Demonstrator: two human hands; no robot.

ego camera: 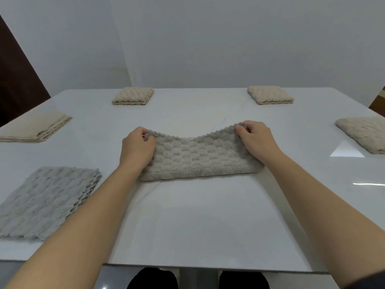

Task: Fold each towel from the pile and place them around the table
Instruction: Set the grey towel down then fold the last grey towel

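Two bare forearms (87, 215) reach in from 6 o'clock over the white table (198, 226). At the table's centre, between the hands, lies the taupe towel (198, 161), a plush one with a scalloped weave. Its near edge is a rounded fold resting on the tabletop. Its far edge is raised slightly and sags in the middle.

The left hand (137, 147) pinches the far corner on the 9 o'clock side, with its fingers curled tightly into the pile. The right hand (256, 140) does the same at the 3 o'clock corner. Neither hand holds anything else.

The step looks like a halving fold being laid down. To do it well, the hands should draw apart a little to take out the sag. Both corners should then come down together, squarely over the corners of the layer beneath, and a palm should smooth from the fold outward so that no ridge is trapped.

Five folded towels already lie around the table:
- grey folded towel (45, 201) at 8 o'clock
- beige folded towel (35, 128) at 10 o'clock
- far-left cream towel (133, 95) at 11 o'clock
- far-right cream towel (269, 94) at 1 o'clock
- right-side cream towel (362, 133) at 3 o'clock

No unfolded pile is in view, so this may be the last towel. A spot near 4 o'clock would mirror the grey one.
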